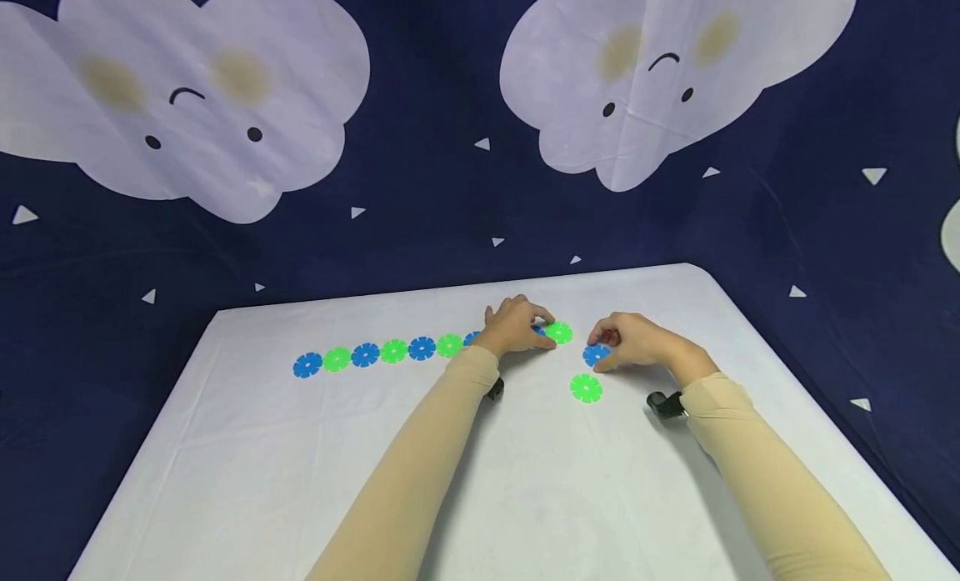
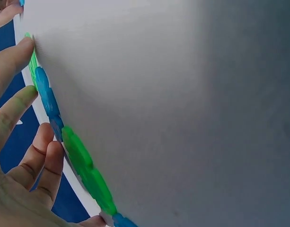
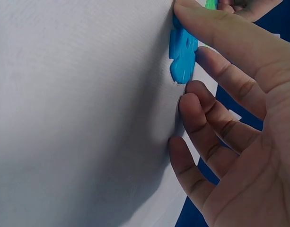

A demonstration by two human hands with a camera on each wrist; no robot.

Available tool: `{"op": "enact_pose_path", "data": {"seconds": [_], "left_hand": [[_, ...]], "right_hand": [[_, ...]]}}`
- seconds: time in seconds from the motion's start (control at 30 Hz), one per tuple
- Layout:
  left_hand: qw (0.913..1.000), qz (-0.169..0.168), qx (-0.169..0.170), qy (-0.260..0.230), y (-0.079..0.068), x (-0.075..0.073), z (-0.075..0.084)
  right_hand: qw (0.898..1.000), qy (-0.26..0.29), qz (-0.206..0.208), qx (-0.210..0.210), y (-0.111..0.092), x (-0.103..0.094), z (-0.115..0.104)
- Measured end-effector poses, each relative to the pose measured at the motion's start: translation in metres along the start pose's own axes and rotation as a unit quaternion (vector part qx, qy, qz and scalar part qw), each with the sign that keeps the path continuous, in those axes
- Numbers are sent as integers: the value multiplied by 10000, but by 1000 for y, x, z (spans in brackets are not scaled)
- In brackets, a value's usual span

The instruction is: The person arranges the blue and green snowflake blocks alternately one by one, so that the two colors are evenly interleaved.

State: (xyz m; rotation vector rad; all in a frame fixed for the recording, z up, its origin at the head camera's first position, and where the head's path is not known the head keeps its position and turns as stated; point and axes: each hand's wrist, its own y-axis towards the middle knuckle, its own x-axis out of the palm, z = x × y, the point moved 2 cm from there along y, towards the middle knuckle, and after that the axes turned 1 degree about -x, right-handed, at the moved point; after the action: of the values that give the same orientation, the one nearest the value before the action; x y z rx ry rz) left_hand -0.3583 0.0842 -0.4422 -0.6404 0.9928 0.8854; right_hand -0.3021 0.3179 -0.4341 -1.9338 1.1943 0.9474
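Observation:
A row of blue and green snowflake discs runs across the white table, partly hidden behind my left hand [image 1: 516, 324]. That hand's thumb and index finger pinch the green snowflake disc [image 1: 560, 333] at the row's right end. In the left wrist view, a blue disc [image 2: 49, 99] and a larger-looking green disc [image 2: 88, 170] follow along the row. Just to the right, my right hand [image 1: 637, 339] pinches a separate blue snowflake disc [image 1: 596, 355] by its edges, thumb on the near side. The right wrist view has this blue disc [image 3: 183, 56] at the table surface.
One loose green disc [image 1: 586, 388] lies in front of the right hand. The row's left end is a blue disc [image 1: 307, 365]. Beyond the white table [image 1: 247, 448] hangs a dark blue cloth [image 1: 435, 189] with cloud prints. A black wrist device [image 1: 664, 404] sits under the right sleeve.

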Motion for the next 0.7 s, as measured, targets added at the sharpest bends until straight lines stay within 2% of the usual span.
{"op": "enact_pose_path", "data": {"seconds": [0.37, 0.7], "left_hand": [[9999, 22, -86, 46, 2, 3, 0], [9999, 50, -114, 65, 2, 4, 0]], "right_hand": [[9993, 216, -265, 151, 6, 1, 3], [9993, 316, -160, 136, -1, 3, 7]]}}
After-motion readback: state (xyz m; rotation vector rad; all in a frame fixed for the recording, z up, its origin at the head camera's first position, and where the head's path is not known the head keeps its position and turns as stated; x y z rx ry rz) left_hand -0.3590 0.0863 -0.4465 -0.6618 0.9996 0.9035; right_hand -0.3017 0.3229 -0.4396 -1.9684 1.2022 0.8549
